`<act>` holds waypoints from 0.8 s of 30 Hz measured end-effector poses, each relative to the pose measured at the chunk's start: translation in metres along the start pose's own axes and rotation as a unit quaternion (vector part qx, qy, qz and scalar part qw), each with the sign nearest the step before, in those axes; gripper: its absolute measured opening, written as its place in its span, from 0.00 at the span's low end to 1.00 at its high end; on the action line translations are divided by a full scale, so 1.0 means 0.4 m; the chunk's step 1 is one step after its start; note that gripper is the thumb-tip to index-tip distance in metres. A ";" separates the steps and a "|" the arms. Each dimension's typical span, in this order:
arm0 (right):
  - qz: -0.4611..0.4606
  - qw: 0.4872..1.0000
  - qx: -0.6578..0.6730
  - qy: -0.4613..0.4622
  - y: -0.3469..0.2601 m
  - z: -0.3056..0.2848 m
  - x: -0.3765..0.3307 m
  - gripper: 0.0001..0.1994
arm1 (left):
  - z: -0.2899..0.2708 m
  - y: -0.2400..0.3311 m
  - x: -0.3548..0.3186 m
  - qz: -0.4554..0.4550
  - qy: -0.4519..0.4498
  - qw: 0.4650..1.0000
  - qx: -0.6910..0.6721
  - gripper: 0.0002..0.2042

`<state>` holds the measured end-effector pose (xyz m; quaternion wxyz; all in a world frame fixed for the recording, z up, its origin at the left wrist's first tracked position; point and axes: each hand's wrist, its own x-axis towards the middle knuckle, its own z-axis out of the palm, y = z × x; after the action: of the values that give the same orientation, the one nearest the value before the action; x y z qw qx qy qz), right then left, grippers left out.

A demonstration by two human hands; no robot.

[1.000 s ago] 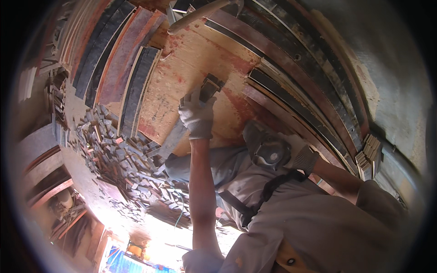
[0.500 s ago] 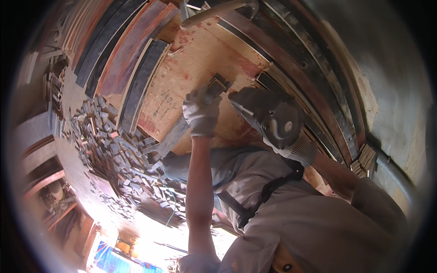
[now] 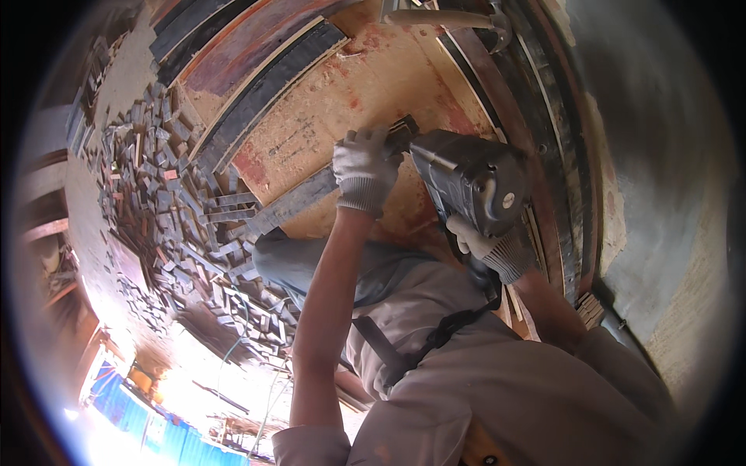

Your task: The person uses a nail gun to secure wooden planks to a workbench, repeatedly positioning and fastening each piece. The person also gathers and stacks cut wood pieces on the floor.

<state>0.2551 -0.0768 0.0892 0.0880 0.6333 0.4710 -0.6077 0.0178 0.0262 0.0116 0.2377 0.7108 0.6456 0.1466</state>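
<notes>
My left hand, in a pale knitted glove, is closed around a small dark wood block, perhaps a stack of them, above the board. A long grey-black strip lies on the board beneath that wrist. My right hand, gloved too, grips a bulky black nail gun by its handle. The tool's front end is right beside the block; whether they touch I cannot tell. Under both hands lies a tan, red-stained wooden board.
A large heap of small wood offcuts spreads at the left. Long dark planks lie at the board's left, more dark planks at its right. A hammer rests at the far edge. A grey wall stands on the right.
The nail gun has come closer to the block in my left hand, and its body has turned. The whole view has shifted, so the board and planks appear further right.
</notes>
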 end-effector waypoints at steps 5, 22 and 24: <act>-0.030 0.989 -0.143 -0.003 -0.008 -0.016 0.000 0.15 | 0.004 -0.010 -0.003 0.020 0.026 0.999 -0.019 0.27; 0.054 0.995 0.055 0.061 -0.139 -0.052 -0.031 0.16 | 0.028 -0.033 -0.012 0.005 0.023 0.998 -0.063 0.26; 0.048 0.995 0.057 0.070 -0.144 -0.055 -0.041 0.16 | 0.031 -0.035 -0.012 0.006 0.019 0.998 -0.061 0.26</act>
<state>0.2328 -0.0384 0.1350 0.0474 0.6998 0.4098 -0.5832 0.0118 0.0203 -0.0059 0.2678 0.6960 0.6354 0.2003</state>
